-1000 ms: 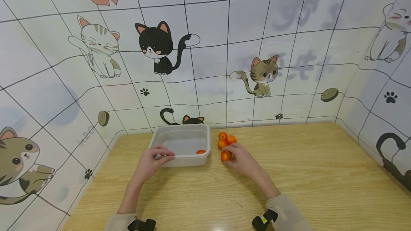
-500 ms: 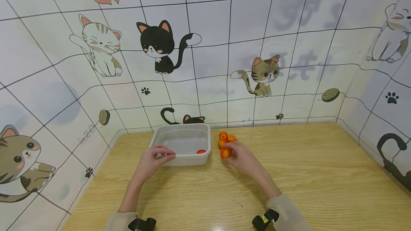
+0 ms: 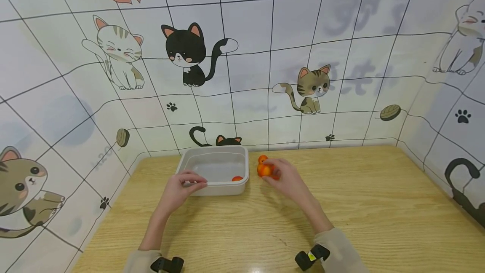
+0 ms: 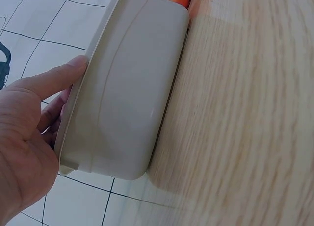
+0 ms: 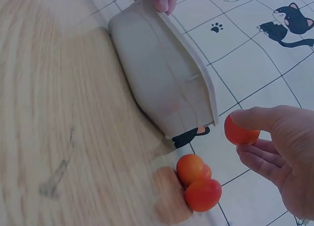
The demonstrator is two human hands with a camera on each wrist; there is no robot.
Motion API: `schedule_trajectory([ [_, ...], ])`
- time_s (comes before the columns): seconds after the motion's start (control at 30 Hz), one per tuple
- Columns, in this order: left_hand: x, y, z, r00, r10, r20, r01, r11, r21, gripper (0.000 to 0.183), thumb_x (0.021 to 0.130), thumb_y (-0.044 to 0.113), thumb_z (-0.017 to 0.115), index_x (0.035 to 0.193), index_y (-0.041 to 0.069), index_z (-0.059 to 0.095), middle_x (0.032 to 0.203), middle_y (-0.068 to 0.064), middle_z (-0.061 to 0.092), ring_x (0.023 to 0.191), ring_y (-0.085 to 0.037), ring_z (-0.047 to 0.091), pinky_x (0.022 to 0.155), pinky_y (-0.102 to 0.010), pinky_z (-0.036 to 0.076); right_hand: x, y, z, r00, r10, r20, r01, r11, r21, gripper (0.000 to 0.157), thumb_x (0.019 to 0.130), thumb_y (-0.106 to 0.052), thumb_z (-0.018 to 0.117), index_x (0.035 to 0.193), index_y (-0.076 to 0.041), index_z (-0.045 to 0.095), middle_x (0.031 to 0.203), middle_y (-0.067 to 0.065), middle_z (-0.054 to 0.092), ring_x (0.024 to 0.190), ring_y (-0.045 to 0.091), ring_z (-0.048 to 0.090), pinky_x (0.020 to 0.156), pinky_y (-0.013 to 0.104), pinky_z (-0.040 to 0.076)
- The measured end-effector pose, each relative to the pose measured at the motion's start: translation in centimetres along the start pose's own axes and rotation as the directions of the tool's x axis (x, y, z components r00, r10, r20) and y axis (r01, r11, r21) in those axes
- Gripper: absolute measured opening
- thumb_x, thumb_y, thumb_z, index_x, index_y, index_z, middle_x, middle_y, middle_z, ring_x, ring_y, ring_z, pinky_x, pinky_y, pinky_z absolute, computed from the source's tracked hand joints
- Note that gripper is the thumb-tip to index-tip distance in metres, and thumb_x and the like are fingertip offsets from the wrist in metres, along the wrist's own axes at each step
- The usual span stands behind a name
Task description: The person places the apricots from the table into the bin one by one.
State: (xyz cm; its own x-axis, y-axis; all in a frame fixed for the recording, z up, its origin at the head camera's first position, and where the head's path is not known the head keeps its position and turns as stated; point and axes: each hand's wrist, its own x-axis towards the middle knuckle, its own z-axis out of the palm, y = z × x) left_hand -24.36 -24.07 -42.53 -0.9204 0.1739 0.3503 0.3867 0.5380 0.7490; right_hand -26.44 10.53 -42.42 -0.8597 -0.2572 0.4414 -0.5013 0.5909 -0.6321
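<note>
A white plastic container (image 3: 223, 189) stands on the table with one orange-red fruit (image 3: 237, 178) showing inside, near its right end. My left hand (image 3: 185, 186) holds its near rim, thumb on the outer side and fingers over the inner side. My right hand (image 3: 286, 179) pinches a small, round, smooth orange-red fruit (image 5: 240, 130) between thumb and fingertips, raised above the tabletop in the right wrist view. Below it, several similar fruits (image 5: 203, 194) lie bunched on the table, right of the container; in the head view my right hand partly hides them.
The wooden table (image 3: 363, 197) ends at a wall (image 3: 250, 70) covered in cat drawings and grid lines, close behind the container and fruits. More wall closes in the left and right sides. A dark camera (image 3: 312, 257) is strapped to each wrist.
My right hand has lifted the pinched fruit off the table and moved slightly up and away, now overlapping the other fruits. My left hand stays at the container rim.
</note>
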Motion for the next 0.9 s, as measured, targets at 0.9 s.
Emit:
schedule_trajectory([
  [0.9,-0.1,0.3,0.0,1.0,-0.013,-0.001,0.013,1.0,-0.015,0.006,0.084,0.022,0.083,0.089,0.019,0.081,0.095,0.004,0.07,0.089,-0.016,0.058,0.077,-0.029,0.045,1.5,-3.7,1.7,0.996,-0.039,-0.076,0.055,0.974,0.22,0.04,0.083,-0.001,0.082,0.121,-0.003,0.068,0.113,0.011,0.065,0.085,0.028,0.066,0.078,0.043,0.058],
])
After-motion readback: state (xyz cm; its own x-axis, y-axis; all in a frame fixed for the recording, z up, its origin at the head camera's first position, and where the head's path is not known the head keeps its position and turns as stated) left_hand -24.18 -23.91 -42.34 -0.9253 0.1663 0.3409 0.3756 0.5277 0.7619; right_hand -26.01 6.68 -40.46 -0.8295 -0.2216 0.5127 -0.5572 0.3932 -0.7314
